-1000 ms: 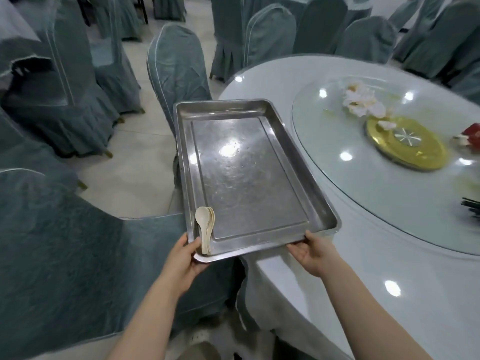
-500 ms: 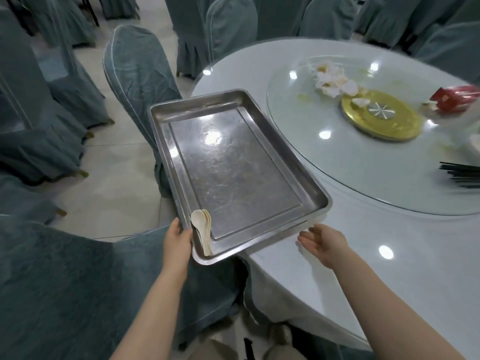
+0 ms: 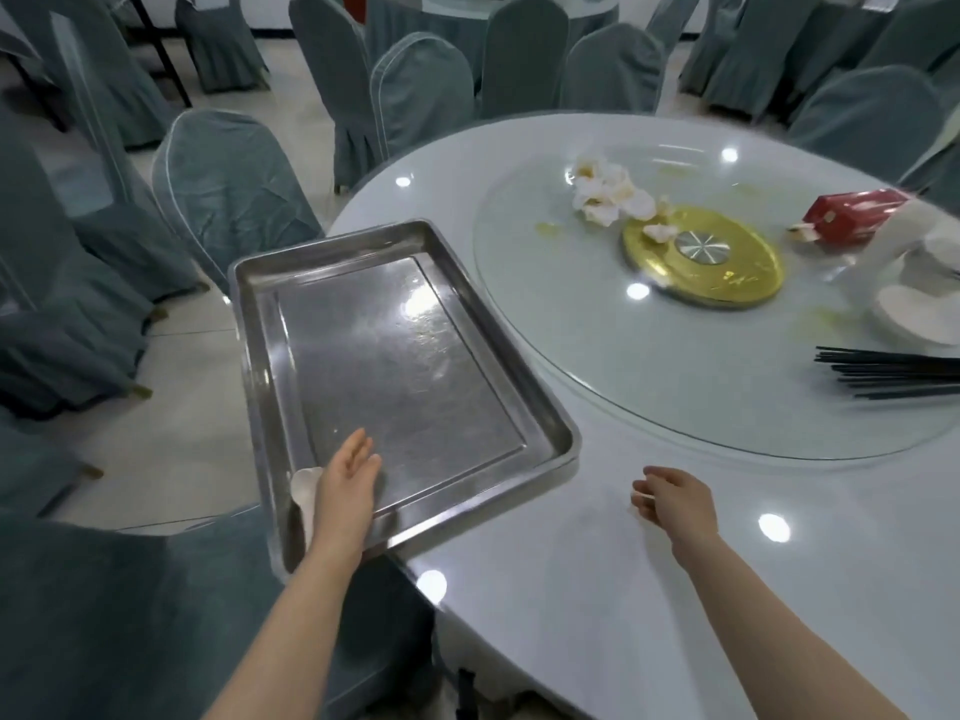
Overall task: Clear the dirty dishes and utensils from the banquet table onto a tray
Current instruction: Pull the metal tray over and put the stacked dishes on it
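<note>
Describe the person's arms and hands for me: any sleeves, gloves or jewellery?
Both forearms are bare as far as the frame shows, with no sleeves in view. The left hand and right hand wear no gloves, and no rings, watch or bracelets are visible.

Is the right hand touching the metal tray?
Apart. In the head view, bare white table shows between the right hand and the tray's near corner; the hand holds nothing.

A: The tray point(image 3: 550, 433) — steel?
B: Looks like metal, shiny at the rim, scuffed and dull on its floor.
A: And the bench point(image 3: 571, 589)?
B: Glossy white, with a smooth glass turntable point(image 3: 649, 366). Chair covers point(image 3: 234, 200) are matt cloth.
</note>
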